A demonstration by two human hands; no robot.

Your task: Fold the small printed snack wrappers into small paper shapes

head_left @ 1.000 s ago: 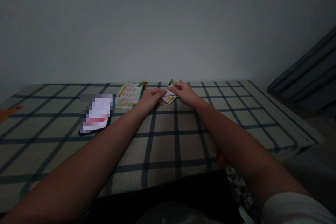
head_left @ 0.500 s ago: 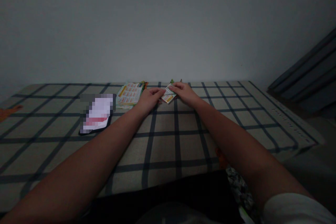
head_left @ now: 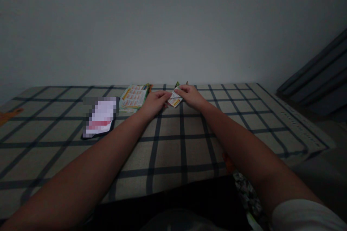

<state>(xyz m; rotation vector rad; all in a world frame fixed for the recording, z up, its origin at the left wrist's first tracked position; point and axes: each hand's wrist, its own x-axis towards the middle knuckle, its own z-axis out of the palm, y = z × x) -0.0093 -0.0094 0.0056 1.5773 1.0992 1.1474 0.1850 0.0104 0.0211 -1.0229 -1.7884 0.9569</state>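
Note:
A small folded piece of printed paper (head_left: pixel 175 101), white with a yellow band, is held between my two hands. My left hand (head_left: pixel 155 103) pinches its left edge between thumb and fingers. On the other side, my right hand (head_left: pixel 189 96) is closed on the paper's upper right part, the thumb lying on top. Green pointed corners of paper stick up behind the right hand. Just left of my left hand lies a stack of printed sheets (head_left: pixel 133 97) with orange and green print.
A phone with a blurred screen (head_left: pixel 101 117) lies left of the stack. Everything rests on a checked cloth (head_left: pixel 168 155). A pale wall (head_left: pixel 173 29) rises behind it. An orange shape (head_left: pixel 11 114) sits at the far left, a grey curtain (head_left: pixel 320 75) at the right.
The folded paper's lower corner has shifted slightly to the right and its face has turned a little. Both hands keep nearly the same place and grip.

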